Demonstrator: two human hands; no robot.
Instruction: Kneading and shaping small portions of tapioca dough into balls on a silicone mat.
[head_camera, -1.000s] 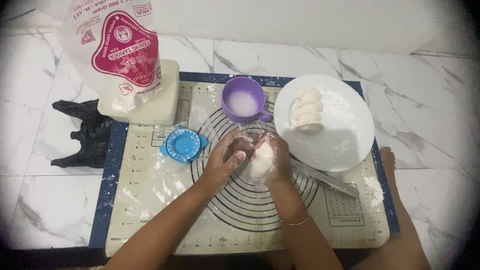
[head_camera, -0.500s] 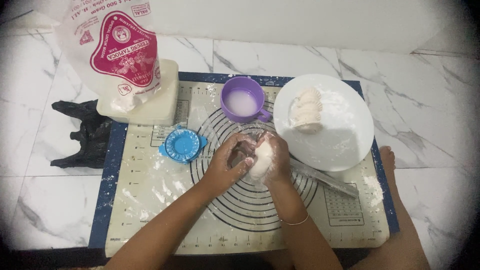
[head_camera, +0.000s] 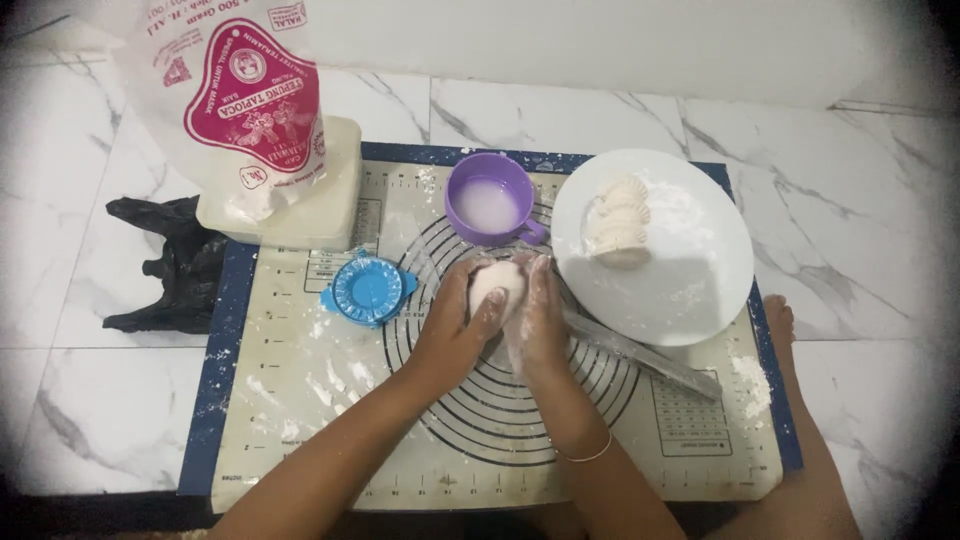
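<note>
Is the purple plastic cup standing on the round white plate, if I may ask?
No, the purple plastic cup stands on the marked baking mat, left of the round white plate.

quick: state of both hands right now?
Left hand: closed around the dough piece, fingers curled over it.
Right hand: pressed against the same dough piece from the other side, dusted with flour.

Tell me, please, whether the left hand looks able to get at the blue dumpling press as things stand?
Probably yes, once freed: the left hand cups the dough ball together with the right hand, but the blue dumpling press lies just beside it on the mat, nothing between.
</note>
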